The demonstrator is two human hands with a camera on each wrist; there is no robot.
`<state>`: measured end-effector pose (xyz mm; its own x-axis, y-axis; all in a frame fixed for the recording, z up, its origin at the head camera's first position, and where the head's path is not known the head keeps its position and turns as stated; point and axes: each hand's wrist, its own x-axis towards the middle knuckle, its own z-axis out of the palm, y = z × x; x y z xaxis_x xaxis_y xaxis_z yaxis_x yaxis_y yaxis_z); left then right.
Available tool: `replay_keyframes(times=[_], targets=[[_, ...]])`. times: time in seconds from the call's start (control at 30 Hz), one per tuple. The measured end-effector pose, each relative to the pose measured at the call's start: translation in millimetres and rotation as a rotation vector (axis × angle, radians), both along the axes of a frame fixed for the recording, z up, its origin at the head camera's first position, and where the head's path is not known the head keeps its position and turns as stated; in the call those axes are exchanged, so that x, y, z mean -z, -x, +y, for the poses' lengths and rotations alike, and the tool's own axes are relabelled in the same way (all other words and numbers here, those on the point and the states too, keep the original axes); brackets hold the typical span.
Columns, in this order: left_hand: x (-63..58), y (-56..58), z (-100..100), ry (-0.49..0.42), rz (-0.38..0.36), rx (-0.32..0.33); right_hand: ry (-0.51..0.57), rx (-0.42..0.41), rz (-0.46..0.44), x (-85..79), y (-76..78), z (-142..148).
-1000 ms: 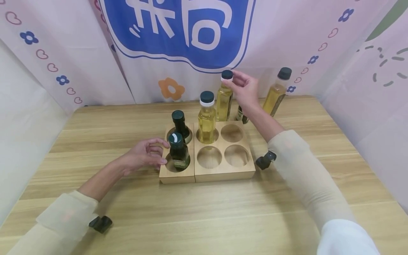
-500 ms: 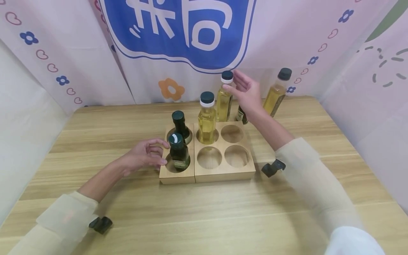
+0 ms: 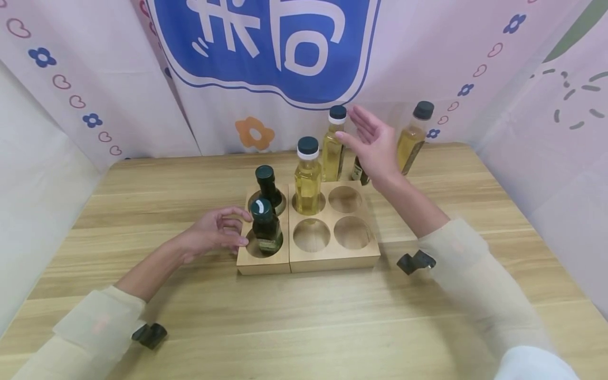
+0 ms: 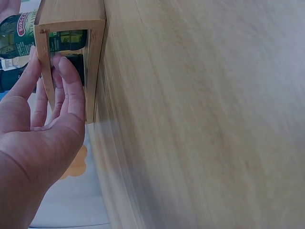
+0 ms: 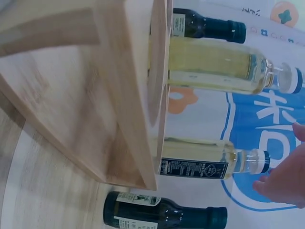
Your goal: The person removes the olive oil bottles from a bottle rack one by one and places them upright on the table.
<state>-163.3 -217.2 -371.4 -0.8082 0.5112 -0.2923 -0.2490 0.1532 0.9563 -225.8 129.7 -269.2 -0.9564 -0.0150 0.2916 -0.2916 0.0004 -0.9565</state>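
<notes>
My left hand (image 3: 216, 232) holds the left end of a wooden bottle rack (image 3: 334, 262), thumb over its top panel and other fingers at its open end. Two dark green olive oil bottles (image 3: 267, 229) stand in the rack's left column, tilted slightly. In the left wrist view, my fingers straddle the panel's edge. A yellow oil bottle (image 3: 307, 184) stands in the middle back hole. Behind the rack stands another yellow oil bottle (image 3: 333, 150). My right hand (image 3: 377, 150) is spread just right of its neck, apart from it, fingers fairly straight and holding nothing.
A small dark bottle (image 3: 359, 171) stands behind the rack, partly hidden by my right hand. To the right is another yellow oil bottle (image 3: 410, 140). Three rack holes hold no bottle. A printed curtain (image 3: 214, 121) hangs behind the wooden table (image 3: 266, 327).
My right hand has come away from the back yellow oil bottle's neck, moving right with its fingers opening. The bottle stays where it was. My left hand has not moved.
</notes>
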Motion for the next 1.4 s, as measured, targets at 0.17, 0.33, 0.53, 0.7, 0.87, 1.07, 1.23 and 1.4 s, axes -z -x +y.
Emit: replay_keyframes(times=[0.17, 0.33, 0.53, 0.7, 0.87, 1.07, 1.23, 1.4], targets=[[-0.2, -0.1, 0, 0.007, -0.001, -0.002, 0.020, -0.032, 0.027, -3.2, -10.8, -3], [-0.5, -0.4, 0, 0.007, 0.003, 0.003, 0.040, -0.096, 0.041, -4.7, -20.3, -7], [-0.2, -0.2, 0, 0.005, 0.002, 0.004, 0.041, -0.213, 0.049, -4.0, -27.3, -15], [0.4, 0.4, 0, 0.003, 0.000, 0.004, 0.028, -0.309, 0.043, -2.5, -29.8, -22], [0.5, 0.5, 0, 0.003, -0.003, 0.004, -0.004, -0.330, 0.047, -0.9, -28.9, -26], [0.0, 0.1, 0, -0.003, 0.004, 0.006, -0.025, -0.331, 0.028, -1.4, -27.5, -31], [-0.1, 0.2, -1, 0.001, 0.006, 0.014, -0.030, -0.336, 0.013, -1.3, -27.4, -36], [0.2, 0.2, -1, 0.001, 0.004, 0.013, -0.010, -0.334, 0.013, -0.1, -27.3, -39]])
